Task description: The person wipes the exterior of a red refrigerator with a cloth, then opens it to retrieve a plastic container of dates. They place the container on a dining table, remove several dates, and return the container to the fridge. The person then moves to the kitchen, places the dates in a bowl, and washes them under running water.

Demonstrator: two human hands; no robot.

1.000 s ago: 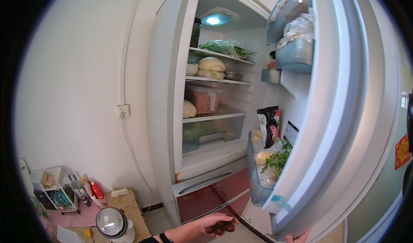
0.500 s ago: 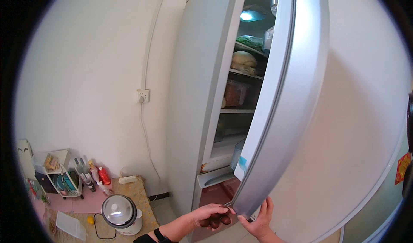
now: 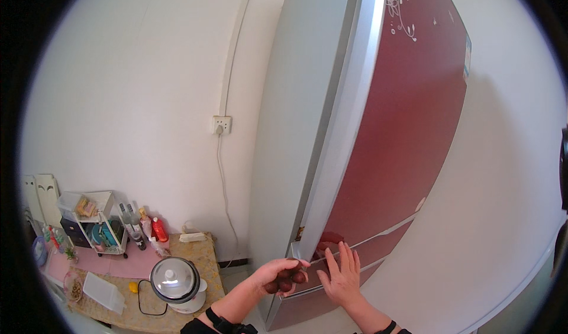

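Note:
My left hand (image 3: 276, 275) is curled round several dark reddish-brown, egg-sized round things (image 3: 285, 285); I cannot tell their kind. It sits beside the lower front edge of a tall refrigerator (image 3: 296, 127). My right hand (image 3: 343, 279) is open, its fingers stretched out and laid against the glossy red front near the bottom of the upper refrigerator door (image 3: 396, 133). That door looks closed or almost closed, and the shelves inside are hidden. Below it are the red fronts of lower drawers (image 3: 370, 252).
On the left, a patterned table (image 3: 207, 263) bears a rice cooker (image 3: 176, 281), a white plastic container (image 3: 103, 292), several bottles (image 3: 158, 229) and a small white rack (image 3: 106, 207). A wall socket (image 3: 222, 125) has a cord hanging down beside the refrigerator.
The refrigerator door has swung from ajar to closed or nearly so, covering the lit shelves. My right hand has gone from its edge to its red front. The left keeps its hold.

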